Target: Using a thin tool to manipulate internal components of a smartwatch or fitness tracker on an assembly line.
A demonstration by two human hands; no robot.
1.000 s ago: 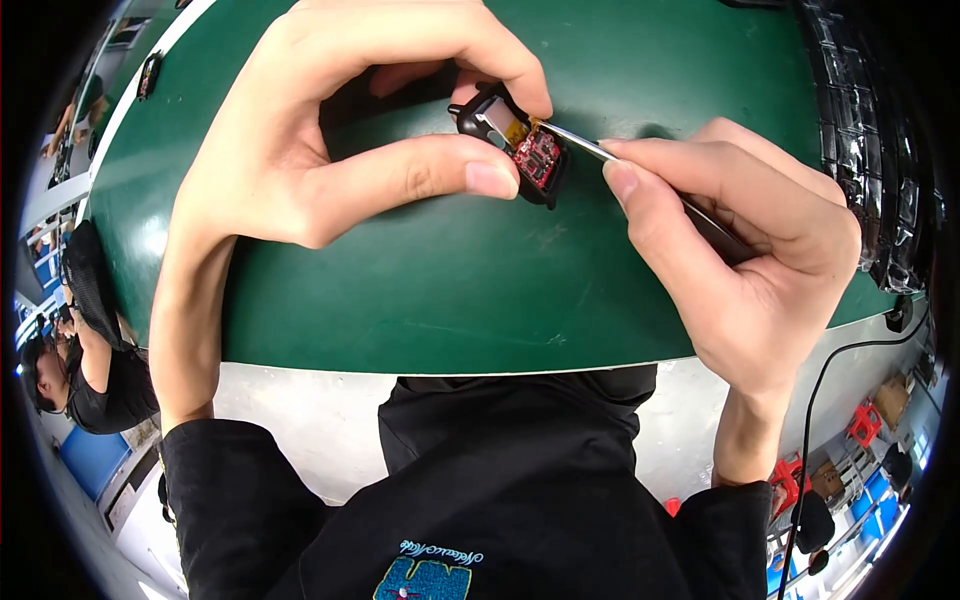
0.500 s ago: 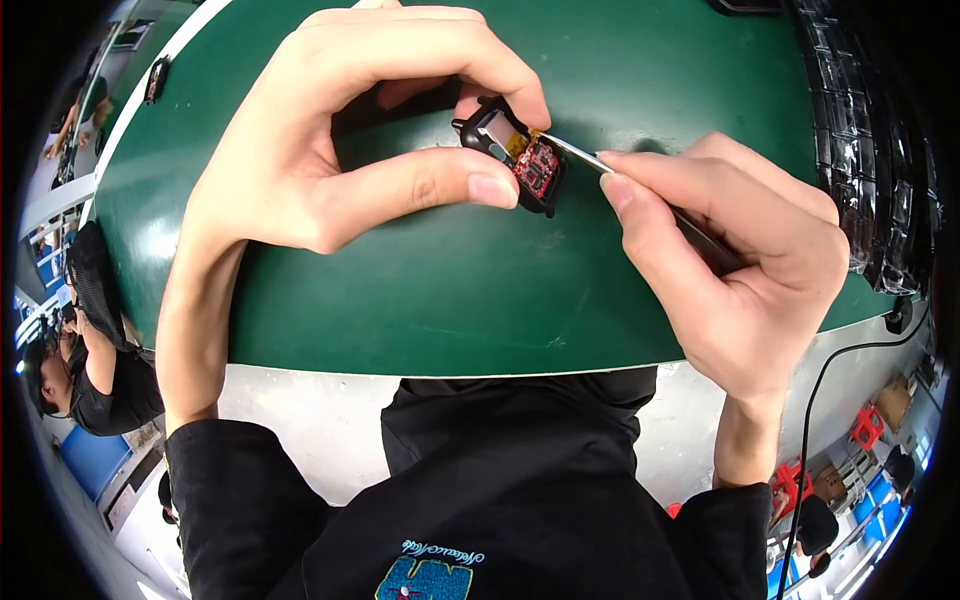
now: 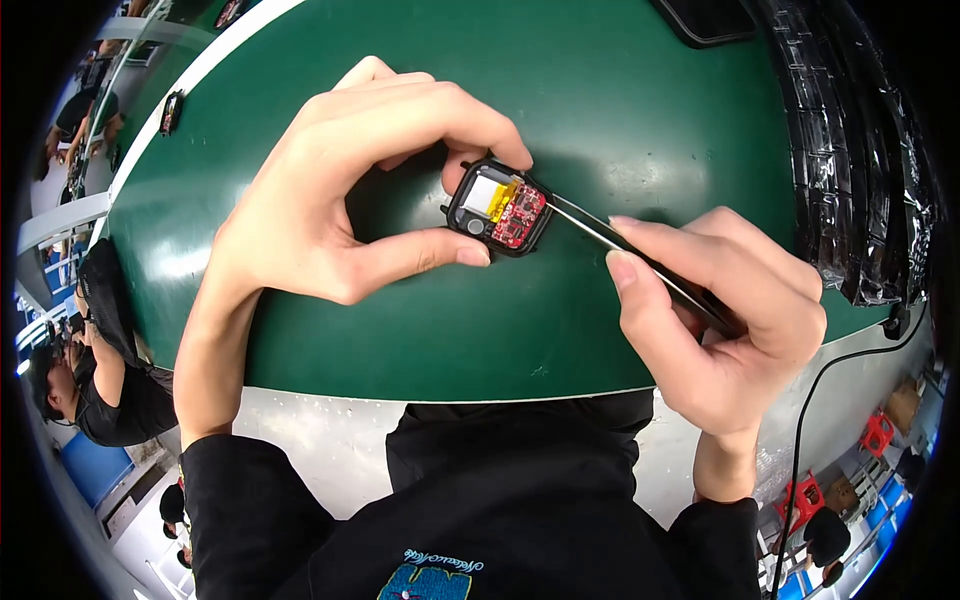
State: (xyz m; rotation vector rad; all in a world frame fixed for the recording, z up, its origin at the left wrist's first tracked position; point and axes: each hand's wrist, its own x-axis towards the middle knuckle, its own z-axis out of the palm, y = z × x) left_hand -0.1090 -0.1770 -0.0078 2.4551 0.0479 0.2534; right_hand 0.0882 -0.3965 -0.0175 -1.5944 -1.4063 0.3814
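A small open black plastic case (image 3: 459, 197) with rounded corners sits over the middle of the work surface, its open face turned up; whether it rests on the surface or is held just above it cannot be told. Inside lie a flat silver-grey block (image 3: 484, 193), a strip of yellow tape (image 3: 502, 202) beside it, a red circuit board (image 3: 523, 217) on the right and a round grey disc (image 3: 475, 227) toward the person.

The left hand (image 3: 315, 195) grips the case from its left, thumb on the near side and bent fingers on the far side. The right hand (image 3: 750, 345), right of the case, pinches slim metal tweezers (image 3: 590, 231); their tips reach the case's right edge by the board, but contact is too fine to confirm.

The step in hand looks like delicate tweezer work along that edge. The next move seems to call for a steady left grip and small, light motions of the tips, sparing the board's parts.

Beneath the case spreads a smooth green tabletop (image 3: 400, 350). A small dark device (image 3: 171, 113) lies far left of the case, and a black, shiny plastic-wrapped stack (image 3: 845, 160) stands well to its right.
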